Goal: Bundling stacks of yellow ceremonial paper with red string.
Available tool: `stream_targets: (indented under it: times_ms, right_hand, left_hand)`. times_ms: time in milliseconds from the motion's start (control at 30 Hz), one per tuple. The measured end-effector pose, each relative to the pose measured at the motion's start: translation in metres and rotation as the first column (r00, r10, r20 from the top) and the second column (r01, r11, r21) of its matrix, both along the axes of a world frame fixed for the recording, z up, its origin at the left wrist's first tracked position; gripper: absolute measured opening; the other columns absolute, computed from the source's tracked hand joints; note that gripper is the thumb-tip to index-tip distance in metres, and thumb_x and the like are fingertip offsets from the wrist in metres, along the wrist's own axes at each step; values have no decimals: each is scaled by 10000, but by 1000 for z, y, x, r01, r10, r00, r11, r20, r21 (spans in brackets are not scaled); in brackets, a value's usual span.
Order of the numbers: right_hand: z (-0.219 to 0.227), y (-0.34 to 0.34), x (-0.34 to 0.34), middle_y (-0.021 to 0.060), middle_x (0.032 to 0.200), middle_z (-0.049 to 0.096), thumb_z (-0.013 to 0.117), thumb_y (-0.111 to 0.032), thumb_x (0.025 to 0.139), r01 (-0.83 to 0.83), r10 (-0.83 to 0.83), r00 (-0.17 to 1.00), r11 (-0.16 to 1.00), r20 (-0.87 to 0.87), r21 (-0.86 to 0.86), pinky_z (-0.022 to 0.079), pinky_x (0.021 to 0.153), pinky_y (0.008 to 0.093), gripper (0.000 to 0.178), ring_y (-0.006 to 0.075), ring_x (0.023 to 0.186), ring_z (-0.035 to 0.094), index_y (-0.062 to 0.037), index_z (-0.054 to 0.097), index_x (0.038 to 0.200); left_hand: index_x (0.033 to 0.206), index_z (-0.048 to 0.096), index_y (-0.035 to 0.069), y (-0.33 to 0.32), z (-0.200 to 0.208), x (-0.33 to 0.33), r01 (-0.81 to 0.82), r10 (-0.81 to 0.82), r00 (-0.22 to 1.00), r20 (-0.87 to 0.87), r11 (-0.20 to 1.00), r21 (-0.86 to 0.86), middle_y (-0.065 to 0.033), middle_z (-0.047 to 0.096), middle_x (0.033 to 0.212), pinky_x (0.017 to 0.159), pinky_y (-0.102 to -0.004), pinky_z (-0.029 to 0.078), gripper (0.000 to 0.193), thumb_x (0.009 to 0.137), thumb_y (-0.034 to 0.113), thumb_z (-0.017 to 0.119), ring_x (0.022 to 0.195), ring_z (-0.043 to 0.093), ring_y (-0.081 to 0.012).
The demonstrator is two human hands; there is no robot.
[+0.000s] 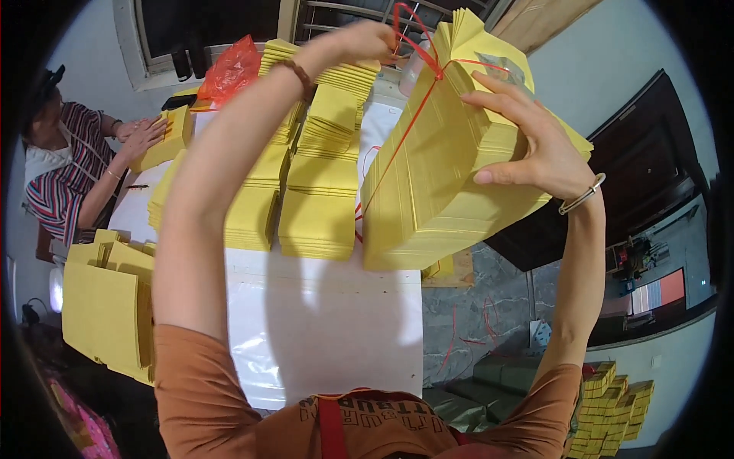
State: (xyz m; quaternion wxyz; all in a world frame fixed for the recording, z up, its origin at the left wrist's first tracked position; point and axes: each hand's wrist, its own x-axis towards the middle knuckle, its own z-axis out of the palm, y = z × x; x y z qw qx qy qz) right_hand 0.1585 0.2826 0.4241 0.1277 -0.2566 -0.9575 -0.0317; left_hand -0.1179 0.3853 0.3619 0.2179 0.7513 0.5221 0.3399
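One thick yellow bundle (432, 172) (many-layered), left hand (372, 42) closed on red string (439, 74), right hand (544, 143) wide against it.

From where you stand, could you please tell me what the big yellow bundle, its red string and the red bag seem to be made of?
The yellow bundle looks like matte paper or thin card, given its many layered edges. The red string seems smooth plastic, being flat and ribbon-like, though fabric is possible. The red bag is probably thin plastic film: glossy and crinkled.
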Motion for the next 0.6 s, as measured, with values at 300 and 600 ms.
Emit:
stream_targets:
  times_ms: [300, 600]
  right_hand:
    - [-1, 1, 6, 99, 1359, 385, 744, -481, 582, -16, 15, 999, 999, -42, -43, 250, 1012, 461, 727, 307, 1253, 354, -208, 514, 1215]
    - [-2, 5, 1, 125, 1354, 391, 752, -458, 587, -10, 7, 999, 997, -42, -76, 243, 1028, 446, 727, 326, 1265, 339, -195, 510, 1220]
  left_hand:
    - [938, 567, 0, -15, -48, 75, 163, -198, 833, 516, 980, 113, -61, 601, 848, 719, -277, 428, 264, 682, 61, 592, 810, 555, -159]
    - [788, 539, 84, -26, -50, 58, 415, -236, 333, 913, 906, 83, 29, 420, 588, 487, -245, 345, 103, 758, 162, 598, 485, 386, -82]
